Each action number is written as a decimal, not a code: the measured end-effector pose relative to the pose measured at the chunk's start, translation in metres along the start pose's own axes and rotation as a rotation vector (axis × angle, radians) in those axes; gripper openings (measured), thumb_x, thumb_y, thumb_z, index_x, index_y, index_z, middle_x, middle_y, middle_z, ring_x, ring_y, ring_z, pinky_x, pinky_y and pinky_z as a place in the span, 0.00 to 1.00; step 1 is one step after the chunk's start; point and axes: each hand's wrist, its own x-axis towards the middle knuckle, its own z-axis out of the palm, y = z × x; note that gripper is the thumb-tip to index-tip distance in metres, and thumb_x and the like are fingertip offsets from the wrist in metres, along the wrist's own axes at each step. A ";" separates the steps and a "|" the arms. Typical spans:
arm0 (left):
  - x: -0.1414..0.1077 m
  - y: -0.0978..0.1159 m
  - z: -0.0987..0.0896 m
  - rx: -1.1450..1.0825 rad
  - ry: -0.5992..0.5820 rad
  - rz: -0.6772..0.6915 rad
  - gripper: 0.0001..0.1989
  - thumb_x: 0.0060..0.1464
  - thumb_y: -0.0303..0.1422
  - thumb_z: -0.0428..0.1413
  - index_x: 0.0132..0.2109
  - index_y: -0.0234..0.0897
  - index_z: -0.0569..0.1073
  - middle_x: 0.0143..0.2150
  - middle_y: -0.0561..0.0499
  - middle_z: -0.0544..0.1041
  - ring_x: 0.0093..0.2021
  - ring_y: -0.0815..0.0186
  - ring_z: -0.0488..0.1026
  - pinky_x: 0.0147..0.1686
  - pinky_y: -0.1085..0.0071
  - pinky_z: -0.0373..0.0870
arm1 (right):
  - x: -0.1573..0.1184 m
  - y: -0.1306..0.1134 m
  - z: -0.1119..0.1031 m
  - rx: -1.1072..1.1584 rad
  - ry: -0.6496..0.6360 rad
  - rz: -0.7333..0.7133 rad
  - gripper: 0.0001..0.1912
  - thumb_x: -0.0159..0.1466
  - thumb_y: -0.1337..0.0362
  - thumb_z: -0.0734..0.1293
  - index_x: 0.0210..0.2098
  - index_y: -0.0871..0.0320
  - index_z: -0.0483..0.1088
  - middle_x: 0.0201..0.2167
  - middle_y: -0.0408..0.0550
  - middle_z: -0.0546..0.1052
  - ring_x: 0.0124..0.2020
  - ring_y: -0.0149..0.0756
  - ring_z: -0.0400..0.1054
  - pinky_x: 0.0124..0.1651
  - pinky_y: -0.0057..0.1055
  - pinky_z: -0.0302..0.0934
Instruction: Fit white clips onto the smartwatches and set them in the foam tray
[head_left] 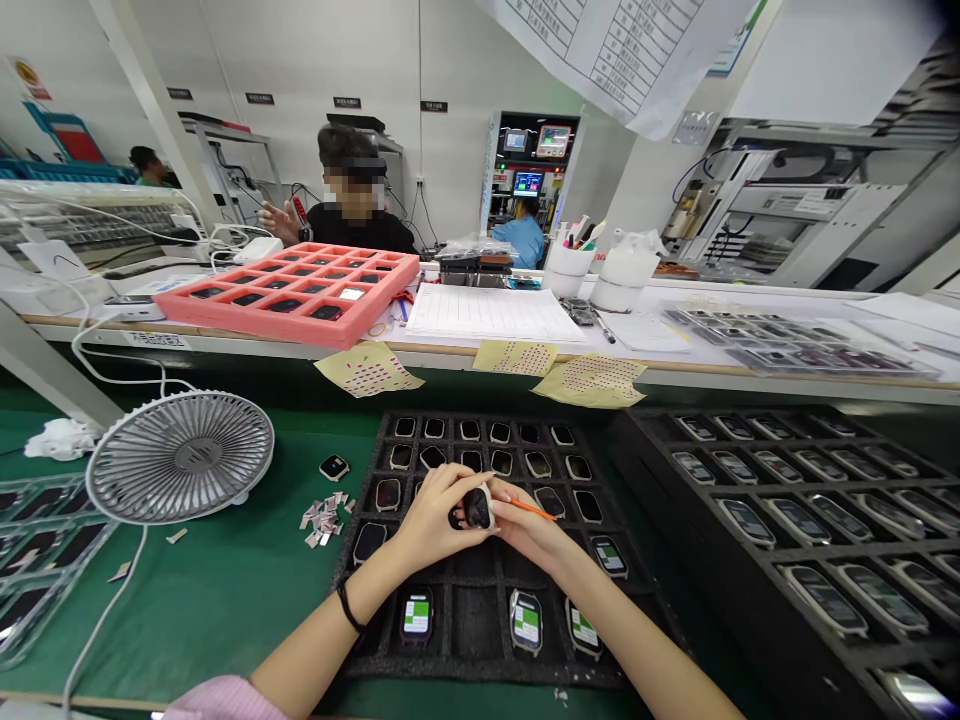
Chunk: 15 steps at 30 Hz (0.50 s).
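A: Clock positions read about the held watch (478, 508). What lies to the left?

B: Between 8 and 9 o'clock, a clear tray (52, 560) of dark screens; near 9, a white fan (180, 457), standing between that tray and a scatter of small pieces (324, 520). A loose watch (334, 467) lies on the green mat (300, 600), just above the pieces

A: And between 10 and 11?

B: A pink foam tray (285, 290) on the shelf (450, 352), a seated person (356, 220) behind it. Yellow notes (517, 357) hang from the shelf's front edge, from about 11 round to 1

A: The centre?

B: The left hand (439, 515), fingers curled close about the held watch, with little gap; it is raised over the middle of the black foam tray (469, 640), dark face showing. The right hand (525, 522), fingers pinched on an orange stick (536, 509), meets it from the 3 o'clock side; the stick's inner end is hidden, so contact with the watch cannot be told

A: What obstructs the view?

B: Both hands and forearms, covering several compartments. At 6 o'clock, one open compartment; lit watches (526, 622) on either side of it

A: Farthest right?

B: Near 3 o'clock, a second black tray (810, 500), its watches in slanting rows
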 end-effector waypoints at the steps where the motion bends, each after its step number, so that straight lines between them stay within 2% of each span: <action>1: 0.000 0.000 0.000 -0.001 0.000 0.002 0.29 0.47 0.30 0.61 0.58 0.43 0.66 0.46 0.48 0.71 0.45 0.59 0.68 0.47 0.62 0.64 | 0.000 0.000 0.001 -0.003 -0.004 -0.005 0.21 0.53 0.63 0.74 0.25 0.54 0.54 0.27 0.41 0.73 0.33 0.35 0.74 0.35 0.29 0.65; 9: 0.000 0.001 0.002 -0.012 0.020 0.014 0.29 0.47 0.33 0.63 0.56 0.42 0.67 0.45 0.47 0.71 0.45 0.60 0.69 0.46 0.62 0.64 | -0.001 0.000 0.003 -0.056 0.011 -0.049 0.21 0.53 0.62 0.74 0.25 0.54 0.55 0.28 0.42 0.73 0.36 0.39 0.74 0.38 0.35 0.68; 15: 0.001 -0.002 0.001 -0.005 0.009 0.002 0.28 0.47 0.32 0.62 0.57 0.43 0.67 0.45 0.48 0.71 0.44 0.59 0.69 0.46 0.62 0.64 | -0.001 -0.001 0.004 -0.056 0.034 -0.039 0.22 0.52 0.62 0.75 0.25 0.54 0.54 0.28 0.41 0.72 0.33 0.36 0.73 0.36 0.32 0.66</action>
